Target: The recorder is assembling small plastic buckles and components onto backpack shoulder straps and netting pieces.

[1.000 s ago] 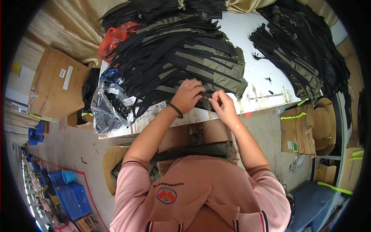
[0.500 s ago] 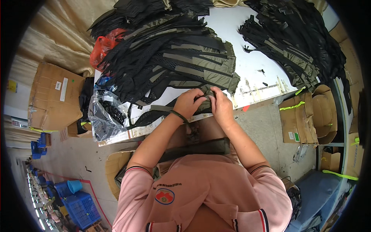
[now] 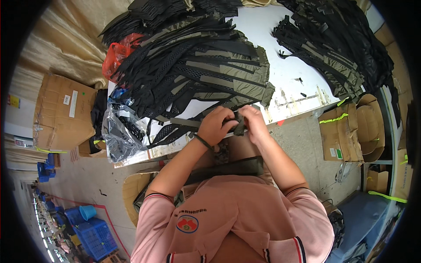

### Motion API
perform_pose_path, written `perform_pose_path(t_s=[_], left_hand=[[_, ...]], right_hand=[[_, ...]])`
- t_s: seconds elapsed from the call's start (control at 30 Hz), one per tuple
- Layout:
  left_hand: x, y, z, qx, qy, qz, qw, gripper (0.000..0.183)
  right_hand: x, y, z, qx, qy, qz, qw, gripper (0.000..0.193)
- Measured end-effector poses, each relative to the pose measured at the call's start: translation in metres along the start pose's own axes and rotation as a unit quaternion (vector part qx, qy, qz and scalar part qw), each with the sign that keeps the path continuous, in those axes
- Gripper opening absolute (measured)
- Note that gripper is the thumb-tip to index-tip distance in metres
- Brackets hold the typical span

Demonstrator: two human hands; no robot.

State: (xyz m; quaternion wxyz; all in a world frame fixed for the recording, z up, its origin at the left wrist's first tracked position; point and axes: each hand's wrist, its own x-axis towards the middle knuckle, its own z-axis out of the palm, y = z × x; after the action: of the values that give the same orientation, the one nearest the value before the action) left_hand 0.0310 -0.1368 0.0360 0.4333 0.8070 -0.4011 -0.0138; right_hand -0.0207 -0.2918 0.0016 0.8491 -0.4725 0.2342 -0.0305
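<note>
At the table's front edge my left hand (image 3: 216,126) is closed on the end of a black mesh and olive fabric strap (image 3: 167,133). The strap trails left across the tabletop. My right hand (image 3: 253,122) pinches the olive fabric end of that strap, just right of my left fingers. The fabric between the two hands is bunched, and part of it is hidden by my fingers. Beyond my hands, a large fanned pile of similar straps (image 3: 210,70) lies on the white table (image 3: 258,30).
A clear plastic bag (image 3: 120,142) lies at the table's left corner, with a red bag (image 3: 115,59) behind it. More dark straps (image 3: 333,57) cover the right side. Cardboard boxes stand at left (image 3: 63,111) and right (image 3: 340,133). Blue crates (image 3: 94,236) are on the floor.
Both hands have come slightly nearer to me with the strap's end. My right hand has turned, and the olive end now hangs lower between my hands.
</note>
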Motion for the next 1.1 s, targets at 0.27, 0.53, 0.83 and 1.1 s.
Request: perform_pose_path(t_s=[0.27,0.53,0.83,1.1], left_hand=[[0.012,-0.003,-0.029,-0.315,-0.063,-0.124,0.939,0.015],[0.020,0.004,-0.038,-0.314,-0.070,-0.076,0.944,0.018],[0.027,0.012,-0.035,-0.098,-0.131,-0.153,0.975,0.026],[0.033,0.018,-0.036,-0.147,-0.104,-0.180,0.967,0.025]], right_hand=[[-0.005,-0.008,-0.013,0.043,-0.264,0.003,0.964,0.017],[-0.022,-0.007,0.001,0.102,-0.302,0.030,0.947,0.010],[-0.008,-0.009,0.005,-0.253,-0.049,-0.312,0.914,0.014],[-0.009,-0.019,0.004,-0.241,-0.075,-0.269,0.929,0.013]])
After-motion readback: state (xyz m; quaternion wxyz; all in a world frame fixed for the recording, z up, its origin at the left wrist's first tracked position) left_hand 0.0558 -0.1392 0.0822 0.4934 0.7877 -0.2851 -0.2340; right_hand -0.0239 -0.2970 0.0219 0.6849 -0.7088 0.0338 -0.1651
